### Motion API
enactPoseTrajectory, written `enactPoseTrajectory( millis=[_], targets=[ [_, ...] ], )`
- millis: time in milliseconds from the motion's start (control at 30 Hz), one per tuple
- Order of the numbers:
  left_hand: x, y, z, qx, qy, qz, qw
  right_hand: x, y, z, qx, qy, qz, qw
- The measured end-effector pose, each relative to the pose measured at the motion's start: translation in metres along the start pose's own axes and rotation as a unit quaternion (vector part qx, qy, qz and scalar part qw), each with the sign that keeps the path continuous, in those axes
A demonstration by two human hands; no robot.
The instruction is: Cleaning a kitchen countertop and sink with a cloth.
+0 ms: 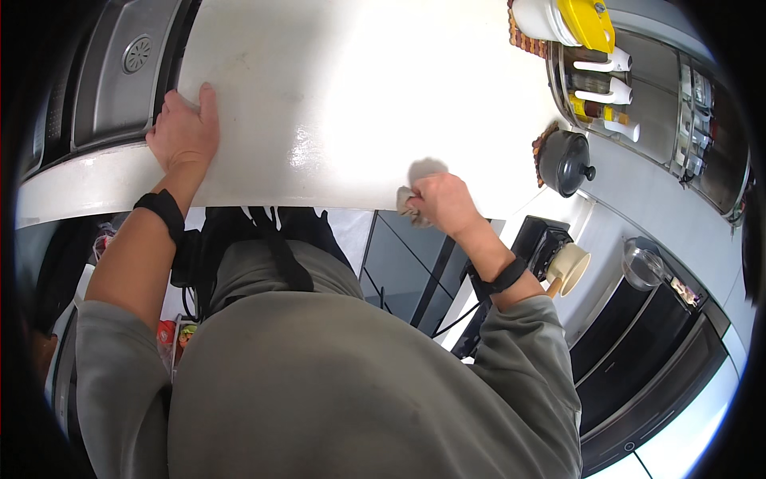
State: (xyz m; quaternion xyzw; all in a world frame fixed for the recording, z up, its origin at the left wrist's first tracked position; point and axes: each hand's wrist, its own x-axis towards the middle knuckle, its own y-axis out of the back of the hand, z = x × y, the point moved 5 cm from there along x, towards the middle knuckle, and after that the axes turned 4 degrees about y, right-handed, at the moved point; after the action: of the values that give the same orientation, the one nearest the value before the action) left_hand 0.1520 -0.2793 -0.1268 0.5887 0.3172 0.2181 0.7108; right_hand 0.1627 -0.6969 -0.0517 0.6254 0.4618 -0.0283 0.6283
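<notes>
A crumpled greyish cloth point(412, 206) is bunched in my right hand point(444, 202), at the front edge of a white countertop point(257, 149). Part of the cloth hangs over that edge, and a shadow falls on the counter beyond the fist. My left hand point(187, 129) rests on the counter's left part beside the rim of a stainless steel sink point(114, 84), its thumb and fingers apart, holding nothing. Wet, shiny spots show on the counter between the hands.
At the right stand a dark lidded pot point(564, 163) on a brown trivet, a white container with a yellow lid point(586, 24), and a rack with several bottles point(598, 90). Lower right, a cream saucepan point(568, 269) sits on a stove, near a glass bowl point(641, 263).
</notes>
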Motion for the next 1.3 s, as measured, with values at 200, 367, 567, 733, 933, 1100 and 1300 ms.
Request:
enactPoseTrajectory(
  millis=[200, 367, 567, 733, 933, 1100, 1300],
  targets=[
    [0.001, 0.003, 0.0, -0.01, 0.005, -0.005, 1.0, -0.028, -0.006, 0.032, -0.036, -0.017, 0.023, 0.999],
    [0.001, 0.003, 0.003, -0.008, -0.001, -0.001, 1.0, -0.005, -0.004, -0.007, -0.024, 0.11, 0.117, 0.987],
    [0.003, 0.002, 0.004, -0.015, 0.009, -0.02, 1.0, -0.026, -0.006, 0.018, -0.012, 0.098, 0.154, 0.983],
    [0.0, 0.005, 0.004, -0.011, 0.007, -0.012, 1.0, -0.01, -0.005, -0.002, -0.021, 0.088, 0.147, 0.985],
    [-0.004, 0.002, -0.001, -0.022, 0.001, -0.009, 1.0, -0.036, -0.004, 0.019, -0.018, 0.06, 0.128, 0.99],
    [-0.004, 0.007, 0.003, -0.008, -0.003, 0.015, 1.0, 0.0, -0.007, -0.022, 0.031, 0.091, 0.14, 0.986],
    [0.003, 0.01, 0.008, -0.027, -0.01, 0.038, 0.999, 0.117, 0.021, -0.178, 0.061, 0.18, 0.208, 0.959]
  ],
)
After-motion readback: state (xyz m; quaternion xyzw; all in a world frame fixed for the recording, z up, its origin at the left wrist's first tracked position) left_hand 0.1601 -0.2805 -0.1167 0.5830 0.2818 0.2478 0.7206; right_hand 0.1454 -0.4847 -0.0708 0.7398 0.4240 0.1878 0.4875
